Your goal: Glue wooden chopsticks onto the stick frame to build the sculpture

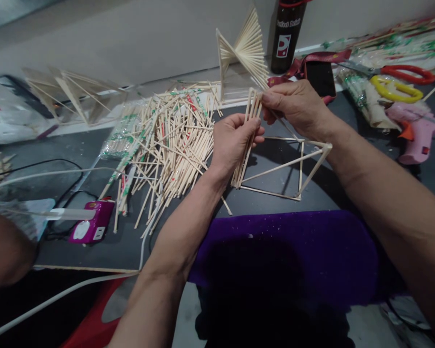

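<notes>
A frame of pale wooden sticks (282, 166) rests on the dark table, with several sticks side by side at its left end. Around those upright sticks, my left hand (233, 140) is closed, thumb in front. My right hand (293, 106) pinches at the top of the same sticks, and a thin stick slants down beneath it. Left of my hands lies a loose pile of sticks (181, 150), some in green-printed wrappers. Behind them stands a twisted fan-like stick structure (244, 46).
At the right are a pink glue gun (418, 128), scissors (398, 89), a phone (320, 79) and a dark bottle (287, 38). A magenta power adapter (92, 222) with cables sits left, near another person's arm (5, 249). Purple cloth (282, 246) lies in front.
</notes>
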A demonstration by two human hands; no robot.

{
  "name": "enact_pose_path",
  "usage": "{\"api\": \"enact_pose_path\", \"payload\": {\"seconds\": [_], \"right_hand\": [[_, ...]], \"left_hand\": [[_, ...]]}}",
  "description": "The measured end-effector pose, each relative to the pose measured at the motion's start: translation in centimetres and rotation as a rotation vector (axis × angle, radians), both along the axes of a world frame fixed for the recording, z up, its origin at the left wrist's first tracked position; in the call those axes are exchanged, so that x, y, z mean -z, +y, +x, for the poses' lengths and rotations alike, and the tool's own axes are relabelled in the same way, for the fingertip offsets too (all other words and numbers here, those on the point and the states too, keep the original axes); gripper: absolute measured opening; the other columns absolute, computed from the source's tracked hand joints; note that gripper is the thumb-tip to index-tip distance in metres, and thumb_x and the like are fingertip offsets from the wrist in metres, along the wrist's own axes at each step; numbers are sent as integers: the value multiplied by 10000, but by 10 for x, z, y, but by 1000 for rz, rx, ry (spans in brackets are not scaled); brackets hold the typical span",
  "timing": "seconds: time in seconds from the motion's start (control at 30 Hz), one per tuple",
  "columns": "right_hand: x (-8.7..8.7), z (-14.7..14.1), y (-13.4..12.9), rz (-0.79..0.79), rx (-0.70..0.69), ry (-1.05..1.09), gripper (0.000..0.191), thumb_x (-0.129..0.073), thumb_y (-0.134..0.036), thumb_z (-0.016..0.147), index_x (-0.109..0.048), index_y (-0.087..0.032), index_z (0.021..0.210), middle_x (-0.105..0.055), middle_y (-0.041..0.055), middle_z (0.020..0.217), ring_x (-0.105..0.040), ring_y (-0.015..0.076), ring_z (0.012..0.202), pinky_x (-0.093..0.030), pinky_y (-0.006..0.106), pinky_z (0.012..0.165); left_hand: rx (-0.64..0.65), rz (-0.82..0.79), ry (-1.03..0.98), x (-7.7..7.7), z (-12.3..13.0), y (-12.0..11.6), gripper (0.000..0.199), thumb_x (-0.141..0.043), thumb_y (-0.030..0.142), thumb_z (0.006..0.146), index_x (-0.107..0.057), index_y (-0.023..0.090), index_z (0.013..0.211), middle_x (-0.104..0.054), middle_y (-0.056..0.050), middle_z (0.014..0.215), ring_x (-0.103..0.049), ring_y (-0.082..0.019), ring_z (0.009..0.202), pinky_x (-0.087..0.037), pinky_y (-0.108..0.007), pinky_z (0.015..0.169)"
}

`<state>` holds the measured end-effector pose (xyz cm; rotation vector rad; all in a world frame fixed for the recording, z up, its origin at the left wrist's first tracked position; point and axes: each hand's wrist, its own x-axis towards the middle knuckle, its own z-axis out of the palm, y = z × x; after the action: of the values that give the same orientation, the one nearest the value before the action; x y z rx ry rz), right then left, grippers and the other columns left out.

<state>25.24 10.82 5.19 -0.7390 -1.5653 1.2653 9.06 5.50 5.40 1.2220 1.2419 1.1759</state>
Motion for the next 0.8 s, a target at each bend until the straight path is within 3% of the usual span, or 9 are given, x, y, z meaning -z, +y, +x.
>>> {"api": "enact_pose_path", "payload": {"seconds": [0.17, 0.4, 0.8], "right_hand": [[-1, -1, 1, 69, 25, -35, 394, -699, -341, 932, -626, -183, 579, -550, 29, 564, -466, 122, 550, -380, 288, 547], [1, 1, 4, 104, 42, -64, 393, -705, -401, 916, -648, -209, 577, -570, 37, 572, -465, 134, 564, -404, 294, 539], [0, -1, 1, 47, 29, -26, 403, -726, -389, 915, -628, -216, 564, -539, 25, 573, -461, 136, 549, -410, 303, 535]], "left_hand": [[1, 14, 10, 0, 0, -1, 172, -712, 306, 886, -652, 172, 795, -733, -10, 712, -682, -68, 590, -518, -155, 544], [6, 12, 8, 0, 0, 0, 181, -711, 311, 891, -646, 176, 790, -729, -5, 710, -672, -61, 576, -520, -164, 553], [16, 30, -2, 3, 0, 2, 165, -703, 300, 897, -647, 177, 801, -731, -7, 714, -665, -59, 569, -524, -159, 547]]}}
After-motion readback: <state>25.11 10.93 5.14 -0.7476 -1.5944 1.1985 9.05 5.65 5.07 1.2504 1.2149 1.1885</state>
